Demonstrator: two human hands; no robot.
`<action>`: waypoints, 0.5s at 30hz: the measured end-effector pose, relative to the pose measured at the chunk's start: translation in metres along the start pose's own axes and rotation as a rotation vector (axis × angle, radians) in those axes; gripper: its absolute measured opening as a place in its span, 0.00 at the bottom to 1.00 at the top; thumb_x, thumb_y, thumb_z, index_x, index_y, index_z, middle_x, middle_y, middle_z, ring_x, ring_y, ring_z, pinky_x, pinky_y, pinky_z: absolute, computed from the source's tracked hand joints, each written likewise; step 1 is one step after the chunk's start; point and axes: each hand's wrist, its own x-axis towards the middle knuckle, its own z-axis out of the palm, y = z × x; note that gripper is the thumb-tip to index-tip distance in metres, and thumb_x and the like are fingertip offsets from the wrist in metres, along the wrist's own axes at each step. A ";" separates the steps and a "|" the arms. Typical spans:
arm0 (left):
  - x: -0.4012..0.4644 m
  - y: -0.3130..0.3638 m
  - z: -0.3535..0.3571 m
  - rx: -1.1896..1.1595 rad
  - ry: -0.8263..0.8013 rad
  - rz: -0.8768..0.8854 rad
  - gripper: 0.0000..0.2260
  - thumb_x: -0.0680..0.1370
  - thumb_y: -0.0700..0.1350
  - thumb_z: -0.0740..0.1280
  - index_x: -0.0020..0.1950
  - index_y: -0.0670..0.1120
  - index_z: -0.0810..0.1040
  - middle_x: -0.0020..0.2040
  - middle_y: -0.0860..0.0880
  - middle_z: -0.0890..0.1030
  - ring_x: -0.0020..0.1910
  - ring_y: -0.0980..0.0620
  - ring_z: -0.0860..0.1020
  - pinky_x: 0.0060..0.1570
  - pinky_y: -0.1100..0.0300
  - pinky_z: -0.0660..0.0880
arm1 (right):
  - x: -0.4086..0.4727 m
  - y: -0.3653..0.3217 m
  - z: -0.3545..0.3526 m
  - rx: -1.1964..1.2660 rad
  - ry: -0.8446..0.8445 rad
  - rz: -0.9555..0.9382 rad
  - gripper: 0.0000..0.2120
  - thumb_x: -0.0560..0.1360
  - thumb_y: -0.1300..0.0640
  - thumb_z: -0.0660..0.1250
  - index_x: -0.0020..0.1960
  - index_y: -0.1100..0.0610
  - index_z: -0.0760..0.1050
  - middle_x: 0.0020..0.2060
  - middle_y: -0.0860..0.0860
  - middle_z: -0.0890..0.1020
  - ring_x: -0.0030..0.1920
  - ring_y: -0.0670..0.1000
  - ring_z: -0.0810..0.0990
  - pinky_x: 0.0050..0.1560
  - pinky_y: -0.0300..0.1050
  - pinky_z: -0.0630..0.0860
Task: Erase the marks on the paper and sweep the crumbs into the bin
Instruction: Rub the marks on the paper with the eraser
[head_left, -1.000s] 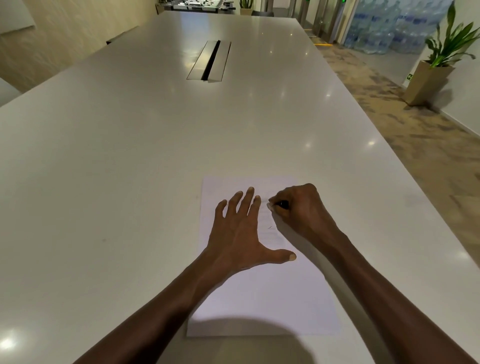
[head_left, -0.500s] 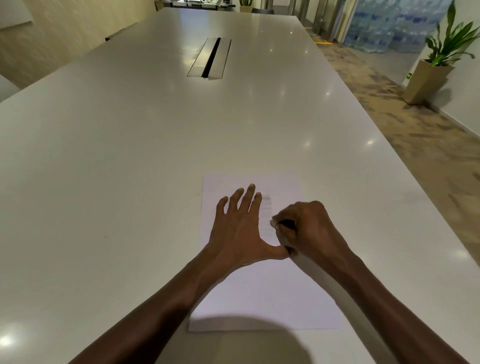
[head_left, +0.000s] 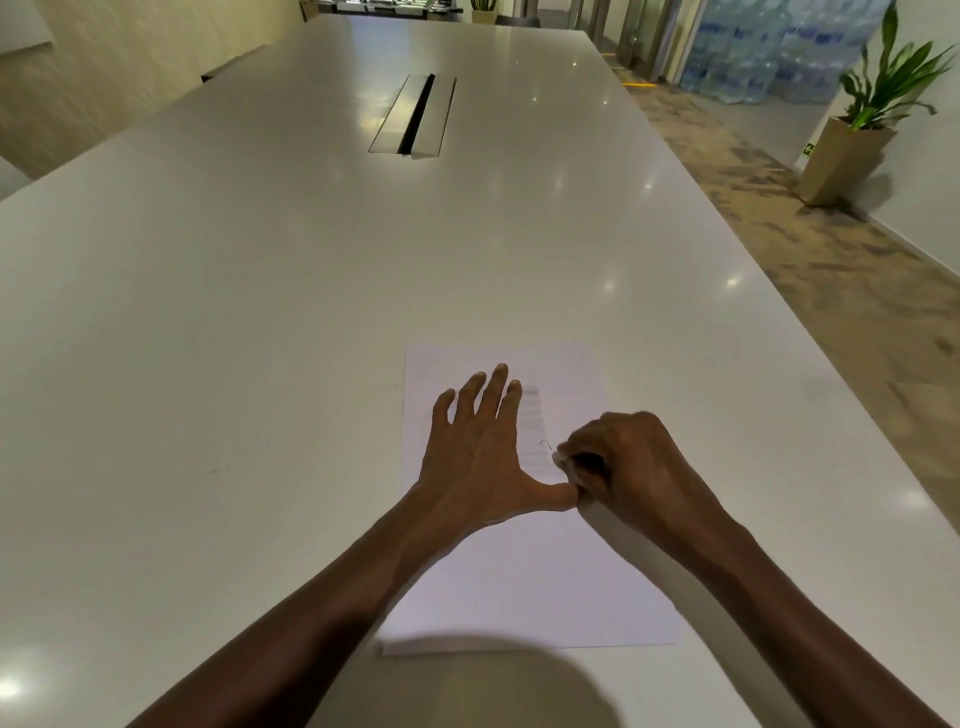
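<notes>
Erasing step in hand. Table (head_left: 260, 312) bears paper (head_left: 519, 582) near front edge. Left hand (head_left: 480, 457) flat, fingers spread, pins sheet. Right hand (head_left: 631, 467) fisted around eraser (head_left: 563, 460), tip on grey marks (head_left: 531, 426). Next: rub remaining marks, gather crumbs; bin not seen.

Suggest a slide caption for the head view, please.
Left hand flat on paper; right hand rubs an eraser on it.

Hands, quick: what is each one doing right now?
Left hand: open, flat on the paper.
Right hand: closed on an eraser.
</notes>
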 end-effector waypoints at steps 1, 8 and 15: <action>0.000 0.000 0.000 0.001 -0.003 -0.001 0.60 0.58 0.84 0.50 0.80 0.48 0.51 0.82 0.50 0.46 0.80 0.48 0.46 0.76 0.43 0.48 | -0.005 0.000 0.002 0.000 -0.004 0.003 0.07 0.68 0.63 0.66 0.31 0.60 0.77 0.25 0.56 0.77 0.30 0.54 0.76 0.34 0.48 0.72; -0.007 -0.006 -0.003 -0.015 -0.055 0.087 0.62 0.60 0.85 0.52 0.81 0.46 0.45 0.82 0.49 0.40 0.80 0.48 0.41 0.77 0.43 0.44 | 0.003 0.002 0.005 0.070 0.083 0.011 0.05 0.66 0.66 0.68 0.32 0.62 0.80 0.27 0.56 0.81 0.29 0.55 0.79 0.32 0.48 0.74; -0.016 -0.014 -0.007 -0.048 -0.161 0.180 0.67 0.57 0.85 0.57 0.81 0.45 0.38 0.80 0.51 0.35 0.79 0.52 0.36 0.78 0.45 0.43 | 0.009 0.001 0.003 0.109 0.150 0.001 0.08 0.66 0.70 0.71 0.37 0.59 0.85 0.32 0.52 0.86 0.31 0.50 0.82 0.34 0.44 0.79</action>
